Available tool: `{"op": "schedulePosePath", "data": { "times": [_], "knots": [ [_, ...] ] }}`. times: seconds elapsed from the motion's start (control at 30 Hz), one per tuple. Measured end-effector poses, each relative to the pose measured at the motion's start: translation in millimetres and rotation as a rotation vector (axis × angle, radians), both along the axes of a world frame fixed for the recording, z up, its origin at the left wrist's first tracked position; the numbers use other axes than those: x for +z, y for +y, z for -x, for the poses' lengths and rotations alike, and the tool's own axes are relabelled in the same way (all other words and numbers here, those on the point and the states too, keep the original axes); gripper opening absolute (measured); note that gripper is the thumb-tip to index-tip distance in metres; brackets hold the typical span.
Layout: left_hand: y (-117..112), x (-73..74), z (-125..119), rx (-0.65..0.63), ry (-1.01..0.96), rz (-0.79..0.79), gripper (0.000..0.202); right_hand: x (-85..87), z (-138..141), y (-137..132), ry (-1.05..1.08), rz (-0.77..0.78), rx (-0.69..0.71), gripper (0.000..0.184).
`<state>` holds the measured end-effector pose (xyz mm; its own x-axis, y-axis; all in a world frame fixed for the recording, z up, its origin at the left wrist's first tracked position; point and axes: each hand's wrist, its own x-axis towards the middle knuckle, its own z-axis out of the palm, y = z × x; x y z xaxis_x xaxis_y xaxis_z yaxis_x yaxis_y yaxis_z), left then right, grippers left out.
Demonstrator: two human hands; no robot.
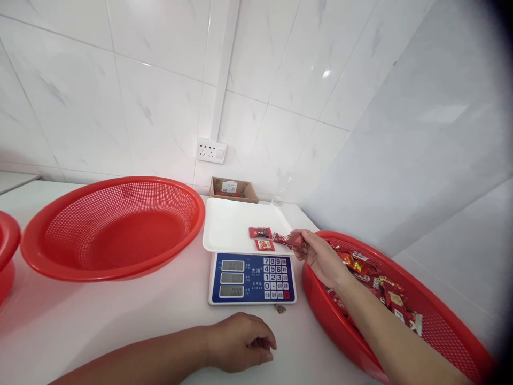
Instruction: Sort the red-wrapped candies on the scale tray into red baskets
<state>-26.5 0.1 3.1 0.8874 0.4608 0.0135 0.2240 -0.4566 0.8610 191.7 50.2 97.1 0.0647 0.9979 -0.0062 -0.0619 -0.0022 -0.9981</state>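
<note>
My right hand (pixel 320 256) pinches a red snack packet (pixel 289 239) over the right edge of the white scale tray (pixel 228 227). Two more red packets (pixel 260 232) lie on that tray. The tray sits on a blue-faced digital scale (pixel 251 278) with lit displays and a keypad. My right forearm crosses a red mesh basket (pixel 452 331) holding several red packets (pixel 385 291). My left hand (pixel 242 342) rests on the white table in front of the scale, fingers loosely curled, nothing in it.
A large empty red mesh basket (pixel 114 227) stands left of the scale. Part of another red basket (pixel 6 240) shows at the far left edge. A small open cardboard box (pixel 234 189) sits against the tiled wall under a wall socket (pixel 211 151). A small dark scrap (pixel 280 308) lies by the scale.
</note>
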Motion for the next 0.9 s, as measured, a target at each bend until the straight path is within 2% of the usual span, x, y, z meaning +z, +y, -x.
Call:
{"op": "schedulePosePath", "data": {
  "times": [0.9],
  "knots": [
    [0.0,2.3,0.8,0.004,0.007,-0.001,0.026,-1.5,-0.2,-0.6,-0.002,-0.006,-0.022,0.029]
  ]
}}
